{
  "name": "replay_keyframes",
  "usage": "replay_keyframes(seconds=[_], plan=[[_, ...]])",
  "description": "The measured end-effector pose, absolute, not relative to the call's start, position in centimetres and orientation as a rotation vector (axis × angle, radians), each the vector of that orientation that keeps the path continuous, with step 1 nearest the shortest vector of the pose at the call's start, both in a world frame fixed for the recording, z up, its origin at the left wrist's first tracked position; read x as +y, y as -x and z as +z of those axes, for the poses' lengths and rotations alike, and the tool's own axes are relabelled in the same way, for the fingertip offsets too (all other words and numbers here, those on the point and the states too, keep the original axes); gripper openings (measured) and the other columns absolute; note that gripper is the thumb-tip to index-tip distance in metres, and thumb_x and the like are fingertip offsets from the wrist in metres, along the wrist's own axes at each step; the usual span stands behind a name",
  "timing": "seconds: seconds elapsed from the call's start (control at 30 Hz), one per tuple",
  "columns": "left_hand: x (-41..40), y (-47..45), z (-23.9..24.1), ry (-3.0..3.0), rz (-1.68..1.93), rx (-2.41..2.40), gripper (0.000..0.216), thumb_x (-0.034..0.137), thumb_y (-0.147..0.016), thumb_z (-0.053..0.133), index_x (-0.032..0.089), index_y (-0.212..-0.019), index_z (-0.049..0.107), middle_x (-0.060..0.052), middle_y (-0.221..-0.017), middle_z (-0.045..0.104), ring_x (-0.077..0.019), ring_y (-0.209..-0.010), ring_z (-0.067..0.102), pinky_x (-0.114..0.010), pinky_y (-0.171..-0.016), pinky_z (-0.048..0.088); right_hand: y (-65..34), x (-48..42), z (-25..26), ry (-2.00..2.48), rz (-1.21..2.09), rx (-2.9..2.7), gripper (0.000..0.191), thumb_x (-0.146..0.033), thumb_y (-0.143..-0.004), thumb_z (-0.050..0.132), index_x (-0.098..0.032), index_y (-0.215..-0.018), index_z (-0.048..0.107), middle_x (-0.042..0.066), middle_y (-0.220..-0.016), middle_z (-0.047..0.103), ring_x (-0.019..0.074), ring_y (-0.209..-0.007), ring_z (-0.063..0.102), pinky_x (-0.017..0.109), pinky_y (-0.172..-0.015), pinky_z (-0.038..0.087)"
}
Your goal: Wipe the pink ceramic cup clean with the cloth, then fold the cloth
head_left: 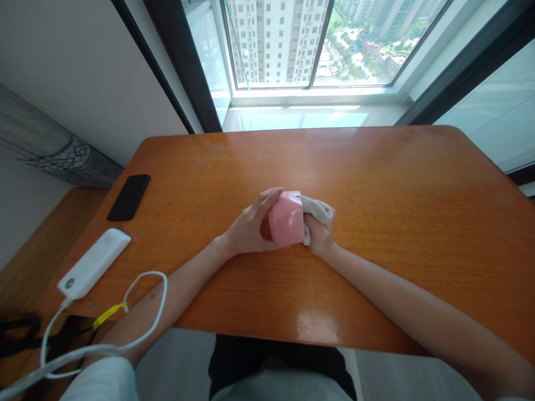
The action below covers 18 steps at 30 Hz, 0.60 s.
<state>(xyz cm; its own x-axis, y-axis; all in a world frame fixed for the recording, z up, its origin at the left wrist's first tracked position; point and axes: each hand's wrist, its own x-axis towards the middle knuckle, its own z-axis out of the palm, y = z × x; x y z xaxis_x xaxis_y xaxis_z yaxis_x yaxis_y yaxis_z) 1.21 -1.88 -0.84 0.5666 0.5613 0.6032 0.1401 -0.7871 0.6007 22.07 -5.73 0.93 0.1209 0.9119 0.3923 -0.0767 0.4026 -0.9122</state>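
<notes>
A pink container (286, 219), small and smooth, is held over the middle of the wooden table. My left hand (256, 221) wraps round its left side, thumb and fingers apart with the container between them. At its right side my right hand (321, 229) grips a greyish-white cloth (316, 208) and presses it against or into that end. Which of the two I cannot tell, as the container's opening is turned away from view. The right fingertips are partly hidden by the cloth.
On the left of the wooden table (397, 223) lie a black phone (129, 197) and a white power bank (94, 263). A white cable (163, 301) with a yellow tag (109, 315) loops over my left forearm. A window (313, 50) stands beyond the far edge.
</notes>
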Motion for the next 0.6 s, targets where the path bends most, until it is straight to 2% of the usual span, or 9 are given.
replay_keyframes(seconds=[0.1,0.2,0.37,0.6], plan=[[-2.0,-0.8,-0.5,-2.238,1.058,0.639,0.146,0.066,-0.066,0.104,0.03,-0.181,0.021,-0.019,-0.154,0.067,-0.0396,-0.135,0.073,-0.054,-0.115,0.061,-22.3,-5.8,1.0,0.871,0.839,-1.322,0.015,-0.025,-0.087,0.065,-0.023,-0.072,0.067,-0.003,-0.067,0.058,0.0143,-0.059,0.05,0.03,-0.057,0.045],[-1.9,-0.6,-0.5,-2.142,0.952,0.724,0.142,0.073,-0.062,0.1,0.026,-0.178,0.032,-0.018,-0.145,0.074,-0.0406,-0.127,0.076,-0.054,-0.111,0.06,-22.3,-5.9,1.4,0.826,0.8,-1.411,0.019,-0.023,-0.087,0.064,-0.023,-0.068,0.062,-0.003,-0.067,0.06,0.0141,-0.057,0.051,0.03,-0.056,0.043],[-1.5,-0.6,-0.7,-2.018,0.907,0.685,0.124,0.087,-0.067,0.088,0.021,-0.165,0.051,-0.02,-0.149,0.072,-0.043,-0.131,0.074,-0.055,-0.112,0.059,-22.1,-5.9,2.3,0.787,0.776,-1.497,0.025,-0.025,-0.091,0.065,-0.023,-0.066,0.06,-0.002,-0.067,0.06,0.0142,-0.056,0.05,0.031,-0.054,0.04],[-1.5,-0.7,-0.7,-2.057,0.896,0.699,0.126,0.089,-0.068,0.085,0.019,-0.166,0.047,-0.02,-0.147,0.072,-0.0437,-0.133,0.072,-0.056,-0.116,0.057,-22.1,-5.9,2.6,0.786,0.729,-1.535,0.037,-0.03,-0.094,0.064,-0.024,-0.06,0.053,-0.001,-0.063,0.055,0.0149,-0.056,0.047,0.032,-0.054,0.038]])
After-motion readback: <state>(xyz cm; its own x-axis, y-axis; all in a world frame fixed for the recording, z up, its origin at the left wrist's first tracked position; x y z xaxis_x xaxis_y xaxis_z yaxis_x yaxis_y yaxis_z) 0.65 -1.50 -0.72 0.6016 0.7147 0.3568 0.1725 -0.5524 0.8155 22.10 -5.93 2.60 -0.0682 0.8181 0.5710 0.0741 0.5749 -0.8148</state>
